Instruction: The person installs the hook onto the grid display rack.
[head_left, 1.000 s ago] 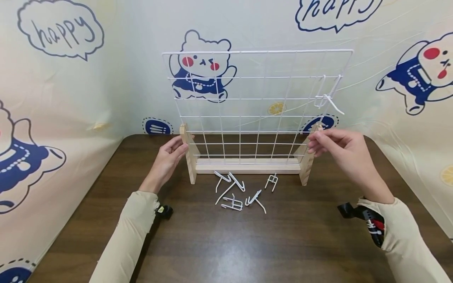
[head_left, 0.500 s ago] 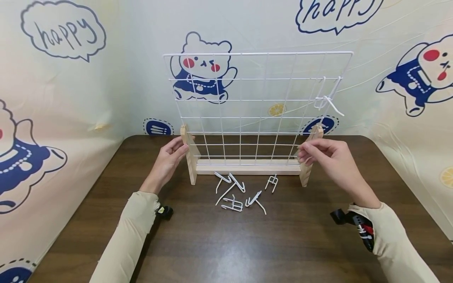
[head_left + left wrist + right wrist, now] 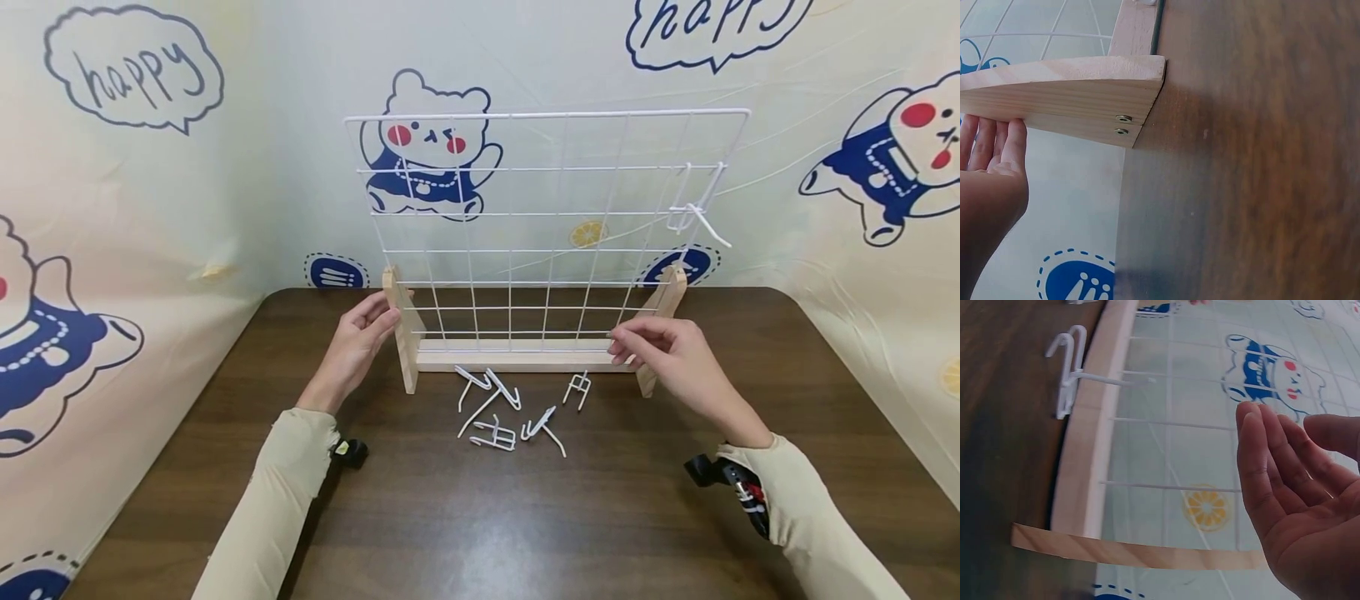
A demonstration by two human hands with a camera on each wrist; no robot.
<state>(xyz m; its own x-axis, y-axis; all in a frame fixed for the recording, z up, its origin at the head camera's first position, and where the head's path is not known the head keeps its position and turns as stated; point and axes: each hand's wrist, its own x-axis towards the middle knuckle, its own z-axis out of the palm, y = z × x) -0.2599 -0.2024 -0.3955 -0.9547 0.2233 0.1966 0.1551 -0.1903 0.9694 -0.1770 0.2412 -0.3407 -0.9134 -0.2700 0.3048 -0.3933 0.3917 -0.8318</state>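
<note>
A white wire grid (image 3: 547, 113) stands upright on a wooden stand with two side supports. My left hand (image 3: 348, 343) grips the left side support (image 3: 1079, 103), thumb on its outer face and fingers reaching behind it. My right hand (image 3: 672, 350) hovers in front of the grid's lower right, by the right side support (image 3: 669, 293). In the right wrist view its fingers are loosely bent, with a gap to the thumb and nothing held. One white wire hook (image 3: 688, 207) hangs at the grid's upper right. Another white hook (image 3: 1075, 374) lies on the table near the stand.
Several more white hooks (image 3: 538, 423) lie scattered on the brown wooden table (image 3: 420, 525) before the stand's crossbar (image 3: 517, 360). A printed cloth (image 3: 300, 167) hangs behind and at both sides.
My right hand has moved down and to the left, from beside the right support's top to in front of the grid's lower right. The left hand has stayed on the left support.
</note>
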